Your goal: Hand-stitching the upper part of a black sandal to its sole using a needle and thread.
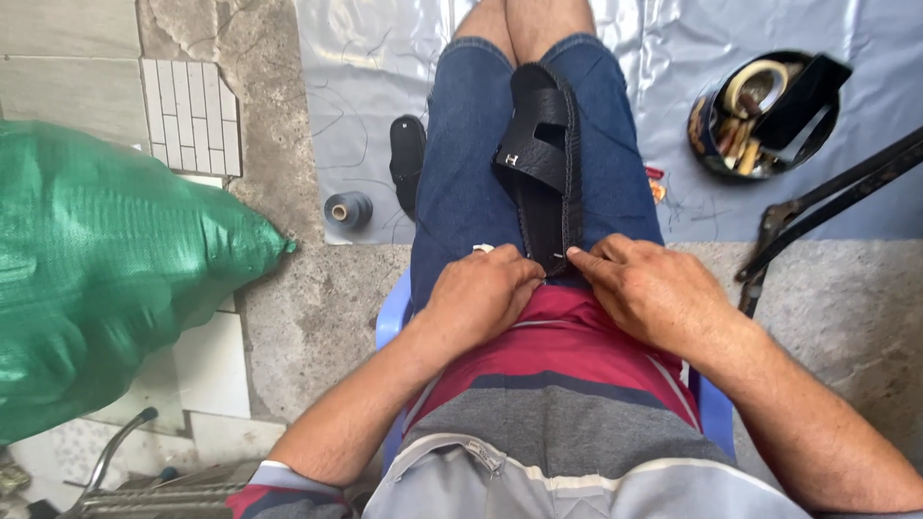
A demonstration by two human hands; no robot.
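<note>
The black leather slide sandal with a stitched rim (541,173) lay lengthwise along the seated person's lap, clamped between the denim-clad thighs, heel end toward the body. The left hand (484,293) rested at the heel's left side, fingers curled and pressed against the edge. The right hand (642,284) met it from the right, thumb and forefinger pinched together at the heel rim; whether they gripped a needle or thread could not be confirmed from this view. The two hands sat nearly touching.

Open room was limited. A bulging green woven sack (106,269) crowded the left side, and a dark metal frame (827,207) angled in at the right. A blue plastic chair (392,312) showed beneath the legs.

On the grey plastic sheet (365,58) spread over rough concrete lay a second black sandal (407,159) and, just beside it, a grey spool of thread (347,209). Well apart, at upper right, stood a round dark tin (764,115) holding a roll of pale tape, black strapping and assorted small tools.
</note>
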